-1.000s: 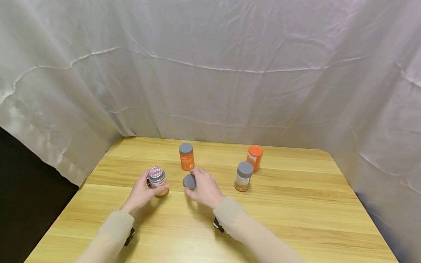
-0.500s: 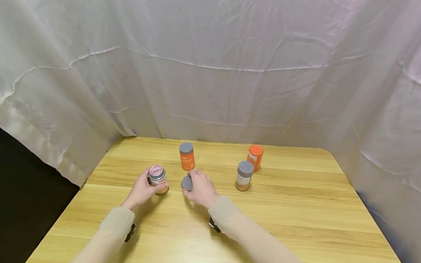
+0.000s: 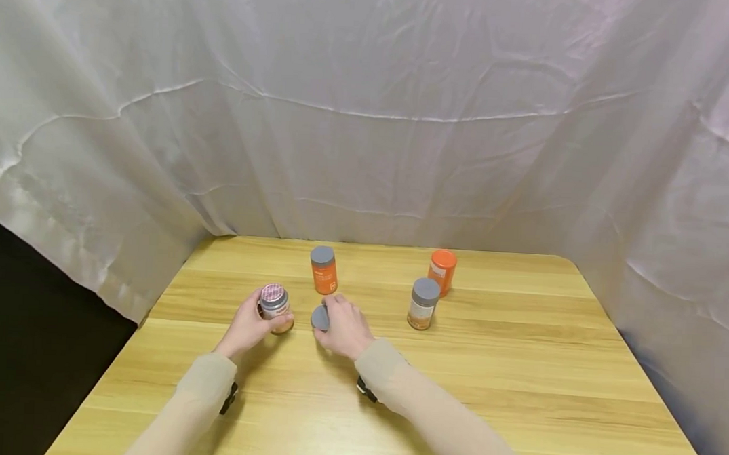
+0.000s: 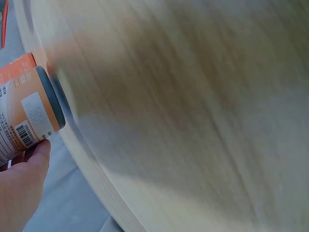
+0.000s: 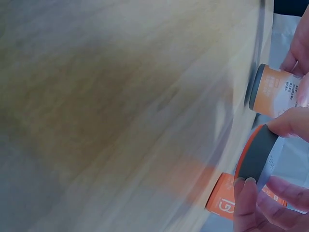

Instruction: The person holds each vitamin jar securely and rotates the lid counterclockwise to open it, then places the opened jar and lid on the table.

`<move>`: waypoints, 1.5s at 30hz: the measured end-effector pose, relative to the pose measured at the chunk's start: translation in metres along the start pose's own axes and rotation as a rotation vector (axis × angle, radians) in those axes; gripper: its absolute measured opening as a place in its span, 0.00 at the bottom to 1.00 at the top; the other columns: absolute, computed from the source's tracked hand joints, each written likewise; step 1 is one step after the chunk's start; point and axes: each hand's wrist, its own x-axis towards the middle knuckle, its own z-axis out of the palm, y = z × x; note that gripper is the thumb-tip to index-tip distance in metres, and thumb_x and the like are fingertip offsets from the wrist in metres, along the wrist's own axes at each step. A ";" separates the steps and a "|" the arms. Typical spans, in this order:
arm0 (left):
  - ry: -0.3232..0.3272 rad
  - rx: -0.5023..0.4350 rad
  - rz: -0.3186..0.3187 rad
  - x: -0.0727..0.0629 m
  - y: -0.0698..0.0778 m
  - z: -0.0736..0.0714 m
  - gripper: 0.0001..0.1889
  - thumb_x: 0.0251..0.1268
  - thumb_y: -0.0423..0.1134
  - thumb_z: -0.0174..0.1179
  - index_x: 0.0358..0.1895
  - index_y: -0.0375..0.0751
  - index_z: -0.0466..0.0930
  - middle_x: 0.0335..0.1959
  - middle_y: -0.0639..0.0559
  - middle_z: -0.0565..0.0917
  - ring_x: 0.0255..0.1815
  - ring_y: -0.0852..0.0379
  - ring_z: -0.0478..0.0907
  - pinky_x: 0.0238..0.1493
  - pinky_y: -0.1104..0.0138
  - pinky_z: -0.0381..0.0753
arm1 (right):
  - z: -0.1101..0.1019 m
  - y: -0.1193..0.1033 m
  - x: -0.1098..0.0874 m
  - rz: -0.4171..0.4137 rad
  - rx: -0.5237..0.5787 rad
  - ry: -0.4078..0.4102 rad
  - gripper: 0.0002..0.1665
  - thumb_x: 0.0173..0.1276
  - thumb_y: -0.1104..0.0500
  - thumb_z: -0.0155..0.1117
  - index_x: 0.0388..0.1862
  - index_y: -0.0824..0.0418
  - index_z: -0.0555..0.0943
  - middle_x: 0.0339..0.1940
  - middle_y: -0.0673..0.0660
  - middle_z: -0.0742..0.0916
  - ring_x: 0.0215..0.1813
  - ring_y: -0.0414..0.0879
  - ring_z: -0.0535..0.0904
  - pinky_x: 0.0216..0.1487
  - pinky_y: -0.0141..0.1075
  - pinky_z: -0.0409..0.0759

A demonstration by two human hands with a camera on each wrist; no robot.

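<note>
My left hand (image 3: 245, 329) grips a jar (image 3: 275, 308) with a pink-and-white patterned seal on its mouth and no lid on it. Its peach and white label with a barcode and its dark base show on the jar (image 4: 30, 108) in the left wrist view, the thumb (image 4: 41, 152) along its side. To the right, my right hand (image 3: 346, 328) pinches a grey lid (image 3: 320, 318) by its edge. An orange rim shows along one side of the lid (image 5: 258, 157) in the right wrist view. Lid and jar are a short gap apart.
Just behind the lid stands an orange jar (image 3: 324, 272) with a grey cap. Farther right are a grey-capped jar with a white and amber body (image 3: 423, 305) and an orange canister (image 3: 442, 271) behind it. A pale curtain (image 3: 368, 153) hangs beyond the wooden table (image 3: 517, 370).
The right hand has moved slightly left with the lid, nearer the jar. The left hand and its jar have barely shifted.
</note>
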 end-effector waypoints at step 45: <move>0.004 -0.050 -0.013 0.021 -0.006 0.006 0.42 0.57 0.36 0.73 0.72 0.32 0.61 0.65 0.32 0.76 0.68 0.36 0.73 0.74 0.46 0.66 | 0.016 0.004 0.014 0.071 -0.056 0.009 0.29 0.60 0.52 0.75 0.56 0.63 0.77 0.49 0.60 0.86 0.45 0.54 0.86 0.44 0.42 0.86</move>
